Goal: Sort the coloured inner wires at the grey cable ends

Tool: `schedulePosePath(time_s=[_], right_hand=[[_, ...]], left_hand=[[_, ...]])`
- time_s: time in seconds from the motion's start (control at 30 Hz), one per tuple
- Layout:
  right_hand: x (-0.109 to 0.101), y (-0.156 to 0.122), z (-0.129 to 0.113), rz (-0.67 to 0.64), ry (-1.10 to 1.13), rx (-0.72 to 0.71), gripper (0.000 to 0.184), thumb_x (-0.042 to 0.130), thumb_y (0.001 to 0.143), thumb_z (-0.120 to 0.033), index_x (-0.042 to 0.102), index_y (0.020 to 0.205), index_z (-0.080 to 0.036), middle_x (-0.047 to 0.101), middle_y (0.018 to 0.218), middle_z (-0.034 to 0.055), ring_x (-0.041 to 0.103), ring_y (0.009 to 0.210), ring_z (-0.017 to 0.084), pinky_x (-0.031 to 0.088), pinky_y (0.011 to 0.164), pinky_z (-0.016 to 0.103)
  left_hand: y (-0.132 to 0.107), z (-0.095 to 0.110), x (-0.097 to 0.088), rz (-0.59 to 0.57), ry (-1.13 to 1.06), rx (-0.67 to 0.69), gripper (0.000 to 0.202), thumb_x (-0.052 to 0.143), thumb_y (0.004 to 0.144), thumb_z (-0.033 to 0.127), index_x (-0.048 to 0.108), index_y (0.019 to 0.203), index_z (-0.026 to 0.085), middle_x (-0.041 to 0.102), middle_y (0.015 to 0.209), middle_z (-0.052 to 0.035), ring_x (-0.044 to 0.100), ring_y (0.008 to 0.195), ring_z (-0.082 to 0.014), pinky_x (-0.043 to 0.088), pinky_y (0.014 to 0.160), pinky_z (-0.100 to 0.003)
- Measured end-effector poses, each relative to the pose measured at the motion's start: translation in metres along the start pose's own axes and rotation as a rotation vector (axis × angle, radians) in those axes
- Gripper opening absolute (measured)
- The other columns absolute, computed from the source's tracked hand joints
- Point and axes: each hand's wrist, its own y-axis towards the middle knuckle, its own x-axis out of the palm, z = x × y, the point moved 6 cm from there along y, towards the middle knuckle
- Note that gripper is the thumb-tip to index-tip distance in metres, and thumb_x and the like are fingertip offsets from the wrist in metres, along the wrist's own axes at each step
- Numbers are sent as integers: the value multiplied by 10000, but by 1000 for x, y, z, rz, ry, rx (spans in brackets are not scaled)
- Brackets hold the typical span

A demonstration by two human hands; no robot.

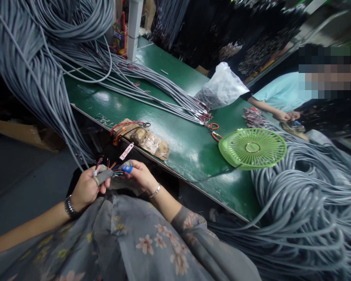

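Observation:
My left hand (89, 185) is closed around the end of a grey cable, with grey wrapping on its thumb and finger. Thin coloured wires (116, 173) fan out of the cable's stripped end toward the right. My right hand (140, 175), with blue and grey wrapping on its fingertips, pinches the tips of those wires. Both hands are close together over my lap, just below the table edge. A small pale tag (126, 151) hangs from the table edge above them. Beyond it, a tape-wrapped brown block (149, 141) lies on the edge with red and black leads.
A green table (175, 145) spans the middle. Grey cable bundles (26, 62) hang over its left side, and large coils (307, 203) fill the right. A green fan (253, 148) and a plastic bag (220, 88) stand on it. Another person's hands (286, 116) work at the far right.

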Motion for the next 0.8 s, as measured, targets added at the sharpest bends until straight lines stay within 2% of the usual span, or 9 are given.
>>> schedulePosePath(time_s=[0.1,0.2,0.33,0.47,0.67,0.8], right_hand=[[-12,5,-4,89,80,-29,550,865,668,-683,660,750,-180,593,627,-50,456,516,71,417,532,229],[-15,14,-11,144,128,-1,545,782,775,-711,663,779,-180,623,682,-26,475,530,77,426,523,227],[-2,26,-23,62,150,79,536,689,877,-706,710,856,-171,660,755,7,515,578,93,444,522,217],[7,31,-30,40,191,59,487,731,867,-666,716,866,-180,654,749,-1,535,616,98,456,544,204],[5,29,-25,217,246,-9,503,841,759,-645,651,761,-179,636,681,-17,513,543,77,433,486,182],[8,27,-25,238,314,-50,442,854,776,-583,675,764,-179,618,629,-19,537,549,94,479,507,195]], left_hand=[[1,0,-3,-7,53,25,358,828,580,494,643,529,192,596,433,12,461,342,-82,327,353,-196],[3,3,0,-70,70,13,395,853,560,518,630,524,195,596,431,13,452,336,-78,324,351,-195],[6,7,11,-231,-18,-88,458,881,521,569,611,522,199,537,376,31,362,287,-59,232,320,-196],[13,9,17,-332,-103,-121,490,913,503,595,642,587,195,511,346,40,315,270,-52,171,322,-195],[18,10,25,-392,-161,-89,503,912,539,608,658,618,181,497,353,50,314,288,-47,209,341,-194],[19,10,29,-378,-177,-81,475,902,544,584,660,622,183,526,368,38,320,292,-50,198,340,-195]])
